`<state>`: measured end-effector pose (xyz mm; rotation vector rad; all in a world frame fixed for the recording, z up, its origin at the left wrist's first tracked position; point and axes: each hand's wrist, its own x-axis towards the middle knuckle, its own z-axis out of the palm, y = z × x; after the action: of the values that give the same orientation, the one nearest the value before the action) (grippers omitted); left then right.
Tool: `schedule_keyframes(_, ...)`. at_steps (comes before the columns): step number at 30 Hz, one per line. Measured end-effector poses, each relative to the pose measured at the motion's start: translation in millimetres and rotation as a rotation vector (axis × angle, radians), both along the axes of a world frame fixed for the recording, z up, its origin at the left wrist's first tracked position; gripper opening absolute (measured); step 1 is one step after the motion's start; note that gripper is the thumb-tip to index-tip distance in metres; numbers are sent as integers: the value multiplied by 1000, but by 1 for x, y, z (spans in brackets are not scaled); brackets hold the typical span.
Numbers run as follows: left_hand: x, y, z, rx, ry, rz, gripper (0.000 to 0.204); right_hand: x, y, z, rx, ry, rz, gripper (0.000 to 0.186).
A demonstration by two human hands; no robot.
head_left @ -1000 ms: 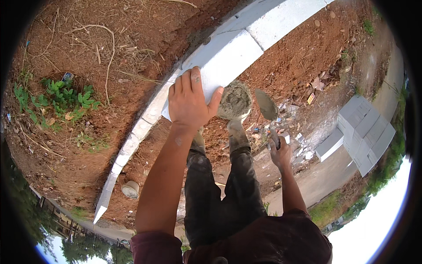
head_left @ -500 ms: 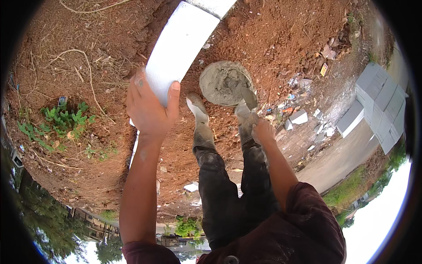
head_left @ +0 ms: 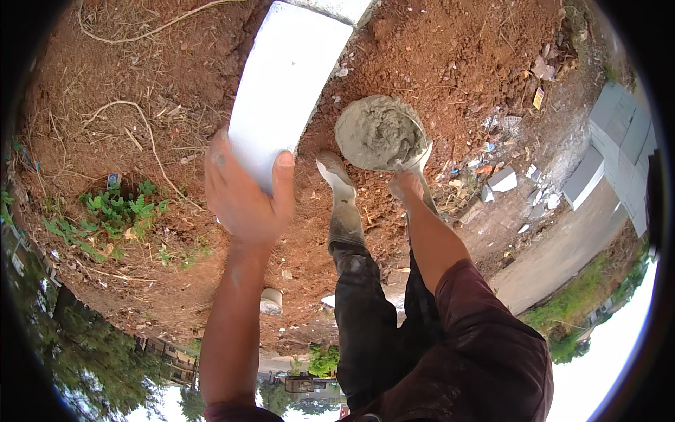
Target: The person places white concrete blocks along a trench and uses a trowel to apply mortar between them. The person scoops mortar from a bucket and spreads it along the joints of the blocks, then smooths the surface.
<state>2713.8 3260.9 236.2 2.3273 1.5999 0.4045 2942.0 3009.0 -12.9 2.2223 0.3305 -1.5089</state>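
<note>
Two bare hands, set apart, each closed on something. In the left hand (head_left: 244,191), the near end of a long white block (head_left: 287,84), clamped with fingers against the left side and thumb laid near the right edge. Long axis running from lower left, at the thumb, to upper right, with edges curving in the wide view; far end pointing toward the top, near end back toward the body. Up against a second white block (head_left: 343,7) at that far end, with a narrow seam between. To the right of the white block and apart from it, a round mass of wet grey mortar (head_left: 376,132). At its near edge, the right hand (head_left: 406,186), fingers curled together around a trowel (head_left: 399,164), mostly hidden; cannot tell how deep into the mortar. Just below the mortar, pale muddy boots (head_left: 345,211) on red-brown soil (head_left: 450,53). Farther right, broken white pieces (head_left: 502,180) and stacked grey blocks (head_left: 619,119). Over to the left, a leafy green plant (head_left: 116,211); lower down, a pale bucket (head_left: 271,301).
</note>
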Motion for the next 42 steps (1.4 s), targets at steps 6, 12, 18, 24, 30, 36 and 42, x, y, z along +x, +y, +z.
schedule_keyframes(6,1,0,-2,-56,-41,-13,72,-10,-31,-16,205,36,-72,44)
schedule_keyframes(12,3,0,-3,-58,-13,-32,73,-28,1,-16,201,84,-325,43)
schedule_keyframes(18,3,0,-3,-126,-75,7,74,-39,-15,-31,325,109,-238,34)
schedule_keyframes(24,-2,1,-3,-97,-26,-23,73,-21,-36,-12,402,153,-281,26)
schedule_keyframes(30,3,4,-2,-68,-76,-33,72,24,-47,-1,608,164,-24,40)
schedule_keyframes(36,1,4,-1,-36,-56,-43,71,74,-32,25,483,181,267,36)
schedule_keyframes(42,3,3,-1,-24,-118,31,69,114,-18,74,608,173,364,25)
